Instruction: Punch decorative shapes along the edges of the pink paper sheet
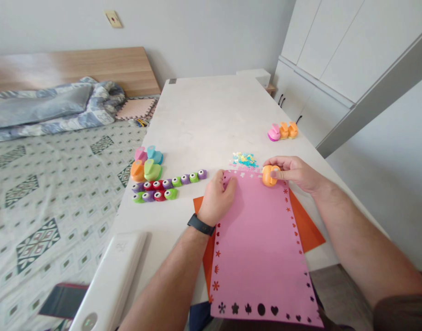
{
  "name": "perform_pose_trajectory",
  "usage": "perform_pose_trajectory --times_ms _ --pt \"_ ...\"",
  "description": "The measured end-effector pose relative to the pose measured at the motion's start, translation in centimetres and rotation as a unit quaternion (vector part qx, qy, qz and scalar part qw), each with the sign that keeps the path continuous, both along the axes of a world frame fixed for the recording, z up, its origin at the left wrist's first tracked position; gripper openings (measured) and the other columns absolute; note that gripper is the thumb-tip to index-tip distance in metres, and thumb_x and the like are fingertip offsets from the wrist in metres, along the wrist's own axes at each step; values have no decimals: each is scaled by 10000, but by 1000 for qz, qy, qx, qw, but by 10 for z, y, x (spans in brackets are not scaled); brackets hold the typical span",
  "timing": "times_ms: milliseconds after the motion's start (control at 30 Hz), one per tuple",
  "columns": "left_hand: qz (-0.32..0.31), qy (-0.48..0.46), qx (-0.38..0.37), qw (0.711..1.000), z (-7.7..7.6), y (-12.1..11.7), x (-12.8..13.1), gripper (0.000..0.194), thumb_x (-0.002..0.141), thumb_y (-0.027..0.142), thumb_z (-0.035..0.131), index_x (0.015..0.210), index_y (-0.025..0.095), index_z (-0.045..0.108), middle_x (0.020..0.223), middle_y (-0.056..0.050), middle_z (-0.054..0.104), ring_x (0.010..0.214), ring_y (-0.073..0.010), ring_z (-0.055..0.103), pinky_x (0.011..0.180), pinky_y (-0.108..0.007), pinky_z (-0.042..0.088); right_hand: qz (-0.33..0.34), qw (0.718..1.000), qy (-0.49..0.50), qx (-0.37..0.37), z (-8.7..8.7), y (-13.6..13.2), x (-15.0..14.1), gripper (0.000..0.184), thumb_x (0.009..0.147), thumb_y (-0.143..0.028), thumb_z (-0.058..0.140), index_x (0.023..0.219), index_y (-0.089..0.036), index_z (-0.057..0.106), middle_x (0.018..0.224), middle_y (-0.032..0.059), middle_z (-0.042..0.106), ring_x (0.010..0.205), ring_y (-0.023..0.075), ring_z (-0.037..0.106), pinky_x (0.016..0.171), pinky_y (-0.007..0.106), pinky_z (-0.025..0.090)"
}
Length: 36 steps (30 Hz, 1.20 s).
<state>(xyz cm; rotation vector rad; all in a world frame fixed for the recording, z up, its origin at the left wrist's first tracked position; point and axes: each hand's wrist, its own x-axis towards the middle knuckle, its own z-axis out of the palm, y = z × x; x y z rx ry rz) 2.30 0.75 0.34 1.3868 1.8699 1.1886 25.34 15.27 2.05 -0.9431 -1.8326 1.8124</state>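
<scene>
A sheet of pink paper hangs over the near table edge, its borders cut with small shapes such as hearts, stars and flowers. My left hand pinches its top left corner, thumb on the upper face. At the top right corner, my right hand is closed on an orange craft punch, which sits over the paper's top edge. Orange paper lies beneath the pink sheet. Just beyond the top edge is a pile of tiny cut-out shapes in blue, yellow and pink.
Larger craft punches and rows of small punches stand on the left of the white table. Several more punches sit at the far right. A long white device lies near left, beside a bed with a phone.
</scene>
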Motion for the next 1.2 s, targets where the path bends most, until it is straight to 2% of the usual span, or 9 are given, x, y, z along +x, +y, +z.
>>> perform_pose_trajectory --times_ms 200,467,833,1200 --pt "-3 -1 5 1000 -1 0 0 211 973 338 518 822 201 461 687 49 460 633 -114 422 615 -286 281 -7 1000 4 3 0 0 0 476 712 -448 900 1098 -207 761 1011 71 765 884 237 703 805 364 538" --pt "-6 -4 -1 1000 0 0 0 222 975 335 518 812 203 447 673 50 450 622 -113 421 608 -287 279 -7 1000 7 -7 -1 1 1 438 739 -400 895 1102 -202 751 1015 66 763 885 220 697 797 334 534" --pt "-6 3 0 1000 -1 0 0 202 975 331 517 828 201 470 693 48 466 629 -113 425 613 -291 282 -18 1000 1 -1 -2 1 -1 457 694 -436 919 1058 -207 765 966 66 769 837 220 692 768 352 544" --pt "-9 4 -7 1000 0 0 1 212 971 328 519 810 205 459 683 47 458 628 -117 421 614 -287 280 -12 1000 -10 2 -4 3 -1 421 712 -411 913 1042 -193 769 918 62 763 802 200 676 752 340 536"
